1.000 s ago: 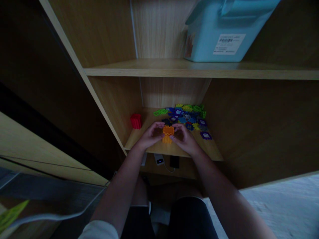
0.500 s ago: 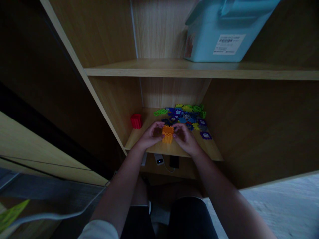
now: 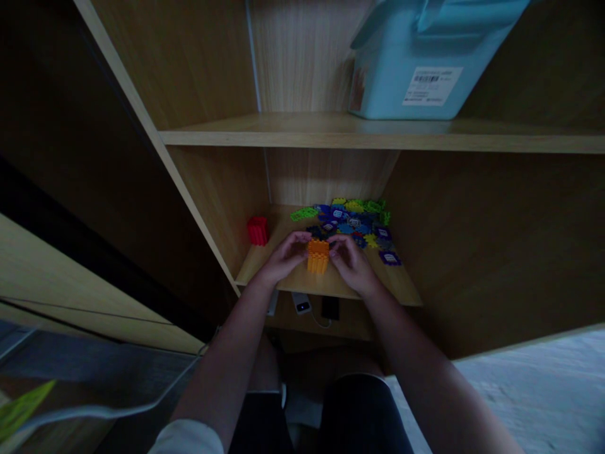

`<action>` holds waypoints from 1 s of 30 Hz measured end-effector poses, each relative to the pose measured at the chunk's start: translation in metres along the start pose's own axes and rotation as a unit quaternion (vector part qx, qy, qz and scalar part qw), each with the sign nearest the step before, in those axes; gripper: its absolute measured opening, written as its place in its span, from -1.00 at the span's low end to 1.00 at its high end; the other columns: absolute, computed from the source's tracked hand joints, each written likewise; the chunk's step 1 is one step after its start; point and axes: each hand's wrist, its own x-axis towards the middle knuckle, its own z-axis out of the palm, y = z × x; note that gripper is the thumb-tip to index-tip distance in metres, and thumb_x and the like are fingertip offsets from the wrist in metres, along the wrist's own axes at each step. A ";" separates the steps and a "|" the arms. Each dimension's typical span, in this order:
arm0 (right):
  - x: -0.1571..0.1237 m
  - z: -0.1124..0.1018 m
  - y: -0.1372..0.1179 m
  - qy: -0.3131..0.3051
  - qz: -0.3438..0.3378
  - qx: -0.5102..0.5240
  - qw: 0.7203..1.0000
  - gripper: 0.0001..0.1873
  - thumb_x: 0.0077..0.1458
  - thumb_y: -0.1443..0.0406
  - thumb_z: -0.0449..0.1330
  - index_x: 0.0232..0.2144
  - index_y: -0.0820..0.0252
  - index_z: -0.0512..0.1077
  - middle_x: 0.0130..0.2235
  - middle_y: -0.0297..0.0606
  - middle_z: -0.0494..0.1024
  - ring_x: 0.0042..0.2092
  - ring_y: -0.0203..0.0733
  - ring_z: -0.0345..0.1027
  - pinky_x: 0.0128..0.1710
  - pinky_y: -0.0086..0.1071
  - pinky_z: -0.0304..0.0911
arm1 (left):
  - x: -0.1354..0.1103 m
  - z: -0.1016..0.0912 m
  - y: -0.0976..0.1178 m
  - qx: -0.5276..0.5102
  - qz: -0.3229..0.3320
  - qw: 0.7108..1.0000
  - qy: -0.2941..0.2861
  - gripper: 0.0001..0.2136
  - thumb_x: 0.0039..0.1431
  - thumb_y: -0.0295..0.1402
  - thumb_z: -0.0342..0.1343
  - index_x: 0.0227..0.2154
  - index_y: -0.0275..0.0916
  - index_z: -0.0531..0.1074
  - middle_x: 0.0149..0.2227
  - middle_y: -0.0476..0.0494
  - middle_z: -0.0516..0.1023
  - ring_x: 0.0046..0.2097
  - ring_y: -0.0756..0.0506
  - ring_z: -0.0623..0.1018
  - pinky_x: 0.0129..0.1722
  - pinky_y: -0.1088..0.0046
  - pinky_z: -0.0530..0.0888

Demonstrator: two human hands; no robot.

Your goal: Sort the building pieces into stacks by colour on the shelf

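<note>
An orange block cube (image 3: pixel 318 255) made of interlocking plastic pieces stands near the front of the lower wooden shelf (image 3: pixel 406 290). My left hand (image 3: pixel 285 257) grips its left side and my right hand (image 3: pixel 350 261) grips its right side, fingers curled against it. Just behind my hands lies a heap of loose flat pieces (image 3: pixel 352 221) in blue, green, yellow and purple. A finished red block cube (image 3: pixel 258 230) sits to the left, against the shelf's side wall.
A pale blue plastic bin (image 3: pixel 425 57) with a barcode label rests on the upper shelf (image 3: pixel 293 129). A small device with a lit spot (image 3: pixel 302 306) and a dark phone (image 3: pixel 330 308) lie below the shelf edge. A white cable (image 3: pixel 113 410) trails at lower left.
Both hands have shifted very slightly on the orange cube; the top piece now sits lower and flush on it. Nothing else has moved.
</note>
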 end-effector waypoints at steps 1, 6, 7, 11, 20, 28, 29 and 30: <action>0.001 0.000 0.000 0.013 0.008 -0.016 1.000 -0.71 0.46 0.06 0.15 0.10 0.01 0.42 -0.09 -0.19 0.60 -0.09 -0.02 0.51 -0.02 -0.14 0.42 | 0.001 0.000 0.000 0.006 -0.002 1.000 0.015 -0.63 0.36 -0.13 0.27 0.15 -0.12 0.51 0.19 -0.25 0.56 0.28 -0.26 0.49 0.33 0.12 0.39; 0.007 0.000 0.004 0.096 0.032 -0.089 0.991 -0.65 0.52 0.02 0.00 -0.04 0.06 0.47 -0.05 -0.11 0.65 0.00 0.05 0.54 0.04 -0.08 0.41 | 0.008 -0.006 -0.012 0.108 -0.047 0.983 0.141 -0.71 0.49 -0.15 0.02 0.03 -0.14 0.57 0.10 -0.19 0.64 0.19 -0.23 0.57 0.30 0.14 0.44; 0.008 0.000 0.006 0.109 0.036 -0.097 0.989 -0.63 0.52 0.02 -0.02 -0.08 0.06 0.48 -0.06 -0.11 0.66 0.00 0.06 0.54 0.05 -0.07 0.41 | 0.011 -0.008 -0.016 0.134 -0.055 0.977 0.159 -0.72 0.49 -0.19 0.03 0.01 -0.14 0.58 0.08 -0.19 0.65 0.17 -0.22 0.59 0.29 0.13 0.45; 0.013 0.001 0.016 0.145 0.060 -0.119 0.980 -0.58 0.53 0.04 -0.08 -0.18 0.07 0.48 -0.14 -0.09 0.67 -0.08 0.06 0.54 0.00 -0.09 0.41 | 0.033 -0.016 -0.029 0.230 -0.082 0.954 0.172 -0.76 0.42 -0.36 0.05 -0.05 -0.17 0.62 0.04 -0.22 0.69 0.12 -0.24 0.63 0.26 0.09 0.49; 0.017 0.004 0.029 0.154 0.063 -0.174 0.971 -0.60 0.49 0.17 -0.11 -0.26 0.07 0.48 -0.19 -0.08 0.65 -0.10 0.07 0.52 0.01 -0.07 0.37 | 0.116 -0.008 -0.040 0.377 -0.071 0.923 0.025 -0.71 0.24 -0.54 0.13 -0.10 -0.26 0.71 0.06 -0.30 0.72 0.11 -0.27 0.66 0.27 0.17 0.52; 0.019 0.003 0.028 0.153 0.068 -0.172 0.971 -0.56 0.52 0.13 -0.12 -0.29 0.07 0.47 -0.25 -0.11 0.63 -0.15 0.04 0.52 -0.05 -0.12 0.37 | 0.152 -0.009 -0.065 0.458 -0.062 0.886 -0.044 -0.80 0.22 -0.39 0.21 -0.25 -0.21 0.76 -0.13 -0.28 0.77 0.02 -0.27 0.69 0.27 0.15 0.51; 0.020 0.003 0.028 0.150 0.070 -0.170 0.971 -0.56 0.52 0.13 -0.12 -0.29 0.07 0.47 -0.24 -0.11 0.63 -0.15 0.04 0.52 -0.05 -0.12 0.37 | 0.153 -0.009 -0.069 0.452 -0.054 0.890 -0.039 -0.78 0.23 -0.39 0.20 -0.21 -0.21 0.76 -0.12 -0.29 0.76 0.02 -0.27 0.68 0.28 0.13 0.50; 0.020 0.003 0.027 0.147 0.072 -0.168 0.972 -0.56 0.52 0.13 -0.12 -0.28 0.08 0.48 -0.24 -0.11 0.63 -0.14 0.04 0.52 -0.05 -0.12 0.37 | 0.154 -0.010 -0.072 0.448 -0.046 0.892 -0.034 -0.75 0.23 -0.38 0.19 -0.16 -0.21 0.76 -0.09 -0.29 0.76 0.04 -0.27 0.68 0.29 0.12 0.50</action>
